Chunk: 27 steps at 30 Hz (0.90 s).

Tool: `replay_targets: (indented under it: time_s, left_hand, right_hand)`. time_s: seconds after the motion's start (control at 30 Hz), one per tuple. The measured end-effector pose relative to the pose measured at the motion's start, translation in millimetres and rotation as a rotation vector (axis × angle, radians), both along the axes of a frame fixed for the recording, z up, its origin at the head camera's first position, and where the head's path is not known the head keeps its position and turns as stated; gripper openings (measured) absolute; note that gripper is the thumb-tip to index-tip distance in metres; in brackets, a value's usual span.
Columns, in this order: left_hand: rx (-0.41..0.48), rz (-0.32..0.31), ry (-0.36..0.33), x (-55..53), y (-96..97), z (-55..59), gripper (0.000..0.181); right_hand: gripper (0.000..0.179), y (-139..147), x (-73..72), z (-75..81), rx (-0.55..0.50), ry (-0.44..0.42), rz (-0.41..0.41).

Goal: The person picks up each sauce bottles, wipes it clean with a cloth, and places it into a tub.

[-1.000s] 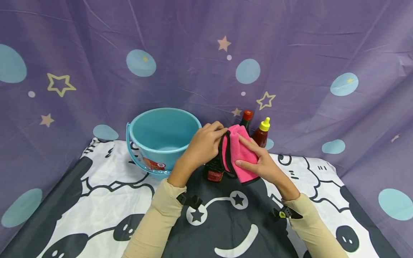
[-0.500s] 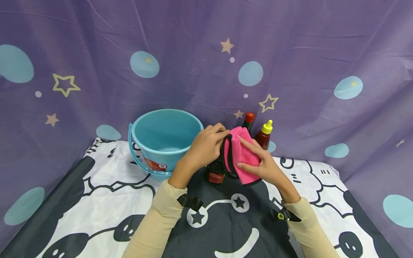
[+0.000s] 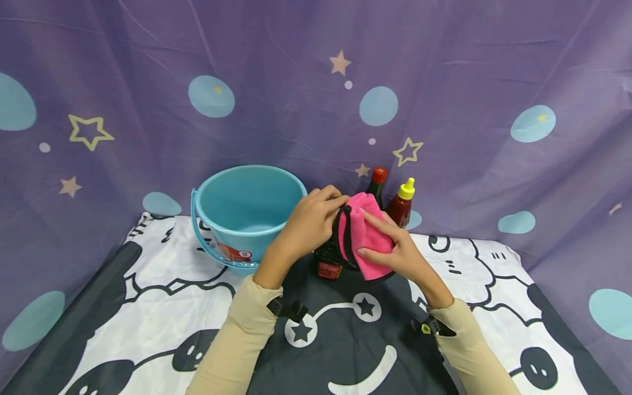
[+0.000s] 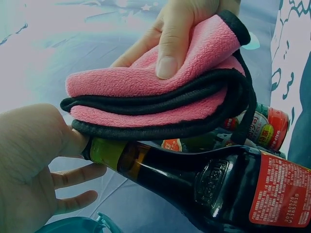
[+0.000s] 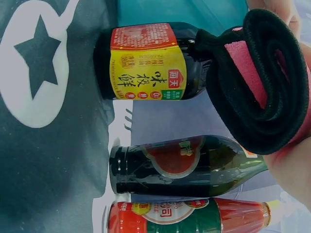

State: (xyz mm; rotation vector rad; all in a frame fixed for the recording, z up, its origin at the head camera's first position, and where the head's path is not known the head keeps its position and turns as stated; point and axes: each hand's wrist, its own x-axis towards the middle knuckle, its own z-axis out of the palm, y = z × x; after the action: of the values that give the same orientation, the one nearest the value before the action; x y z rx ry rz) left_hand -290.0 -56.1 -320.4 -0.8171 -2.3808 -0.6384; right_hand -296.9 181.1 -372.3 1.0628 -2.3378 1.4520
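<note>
In the head view my left hand (image 3: 311, 222) pinches the top of a dark soy sauce bottle, while its other fingers stick out loose in the left wrist view. The soy sauce bottle (image 4: 204, 177) has a green-yellow neck band and a red and yellow label (image 5: 146, 63). My right hand (image 3: 395, 249) grips a folded pink cloth (image 3: 367, 233) with black edging, thumb on one face and fingers on the other. The cloth lies against the bottle's neck and hides part of it; a black strip of edging (image 5: 204, 42) reaches the bottle's shoulder.
A blue bucket (image 3: 247, 230) with a handle stands left of the soy sauce bottle. Behind the cloth are a red-capped dark bottle (image 3: 377, 184) and a yellow-capped red sauce bottle (image 3: 401, 206). A patterned cloth (image 3: 163, 307) covers the table; a purple curtain (image 3: 276, 82) hangs behind.
The head view has shifted slightly. Both hands keep their holds, and the pink cloth stays at the bottle's neck with barely any movement.
</note>
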Motion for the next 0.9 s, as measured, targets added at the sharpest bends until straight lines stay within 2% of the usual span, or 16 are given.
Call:
replay_targets:
  time_s: [0.27,0.43,0.9]
  left_hand:
    - [0.022,0.003,-0.055,2.3,0.0,3.0,0.03]
    - [0.019,0.003,-0.058,3.2,0.1,4.2,0.031]
    - [0.01,-0.001,-0.072,3.2,-0.6,2.2,0.03]
  right_hand:
    - [0.074,2.9,-1.9,-2.4,0.022,-0.055,0.016]
    - [0.07,4.1,-4.4,-7.2,0.063,-0.074,0.067]
    - [0.071,6.2,-8.2,-15.9,0.105,-0.079,0.086]
